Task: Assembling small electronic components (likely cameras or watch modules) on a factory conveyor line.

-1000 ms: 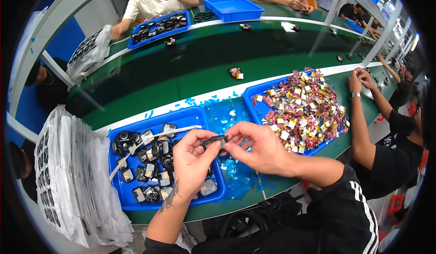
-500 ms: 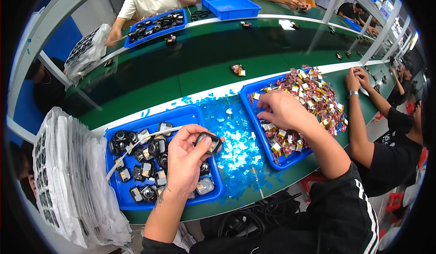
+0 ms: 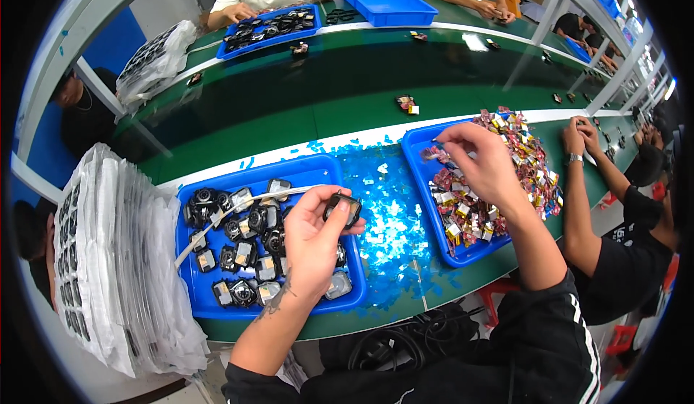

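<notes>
My left hand (image 3: 316, 241) grips a small black plastic housing (image 3: 345, 211) with a greyish face, thumb pressed on it, over the right part of a blue tray (image 3: 334, 180). Several similar black housings (image 3: 246, 252) lie in that tray, with a pale strip (image 3: 242, 205) across them. My right hand (image 3: 481, 162) is at the left part of a second blue tray (image 3: 426, 209), thumb and fingertips pinched at a small reddish circuit board (image 3: 434, 154), its details hard to make out. Beneath and beyond it are heaped reddish boards with yellow-and-white battery-like blocks (image 3: 470, 212).
Blue film scraps (image 3: 387, 223) cover the bench between the trays. Wrapped stacked trays (image 3: 119, 259) stand at the left. A green conveyor (image 3: 289, 93) carries scattered parts (image 3: 407, 105). Co-workers sit across; another person's hands (image 3: 578, 136) are at the right. Cables (image 3: 383, 346) hang below the bench edge.
My right hand has lifted slightly from the heap, its fingers drawn into a pinch. The housing in my left hand is tilted differently. The whole view has shifted a little.
</notes>
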A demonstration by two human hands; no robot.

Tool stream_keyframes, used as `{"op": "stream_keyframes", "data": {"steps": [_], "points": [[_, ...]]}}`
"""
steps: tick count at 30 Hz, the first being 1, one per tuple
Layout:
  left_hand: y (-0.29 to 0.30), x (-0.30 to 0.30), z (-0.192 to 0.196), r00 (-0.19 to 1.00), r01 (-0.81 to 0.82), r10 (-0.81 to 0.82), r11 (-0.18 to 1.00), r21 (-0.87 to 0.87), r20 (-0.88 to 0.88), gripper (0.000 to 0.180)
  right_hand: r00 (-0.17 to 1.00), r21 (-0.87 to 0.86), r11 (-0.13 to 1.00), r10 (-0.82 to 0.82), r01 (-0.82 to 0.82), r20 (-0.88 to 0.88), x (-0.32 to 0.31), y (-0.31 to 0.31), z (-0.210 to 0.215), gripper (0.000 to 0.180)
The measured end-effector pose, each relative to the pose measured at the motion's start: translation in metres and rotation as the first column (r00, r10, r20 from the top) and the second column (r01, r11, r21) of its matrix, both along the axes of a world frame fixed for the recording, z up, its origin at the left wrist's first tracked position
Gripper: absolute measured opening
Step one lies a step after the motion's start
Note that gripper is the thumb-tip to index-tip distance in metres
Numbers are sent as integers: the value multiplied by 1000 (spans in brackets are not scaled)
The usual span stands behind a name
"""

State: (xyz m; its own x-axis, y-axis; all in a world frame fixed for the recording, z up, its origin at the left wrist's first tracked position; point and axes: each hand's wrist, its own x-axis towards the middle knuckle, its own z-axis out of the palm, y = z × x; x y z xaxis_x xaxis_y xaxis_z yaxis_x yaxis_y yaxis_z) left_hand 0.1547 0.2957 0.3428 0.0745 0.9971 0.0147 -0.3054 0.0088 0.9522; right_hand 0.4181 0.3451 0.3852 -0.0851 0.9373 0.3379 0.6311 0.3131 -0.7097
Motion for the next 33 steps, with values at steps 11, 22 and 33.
{"op": "stream_keyframes", "data": {"steps": [11, 22, 33], "points": [[-13, 14, 21, 815, 261, 7, 888, 378, -580, 18, 933, -250, 902, 318, -352, -166, -40, -56, 36, 12], [-15, 18, 14, 872, 180, -7, 935, 307, -489, 10, 938, 292, 916, 190, -275, 290, -69, -58, 8, 17], [-6, 14, 7, 967, 221, -203, 968, 114, -153, 9, 968, -104, 968, 236, -226, 86, -50, -56, 1, 29]]}}
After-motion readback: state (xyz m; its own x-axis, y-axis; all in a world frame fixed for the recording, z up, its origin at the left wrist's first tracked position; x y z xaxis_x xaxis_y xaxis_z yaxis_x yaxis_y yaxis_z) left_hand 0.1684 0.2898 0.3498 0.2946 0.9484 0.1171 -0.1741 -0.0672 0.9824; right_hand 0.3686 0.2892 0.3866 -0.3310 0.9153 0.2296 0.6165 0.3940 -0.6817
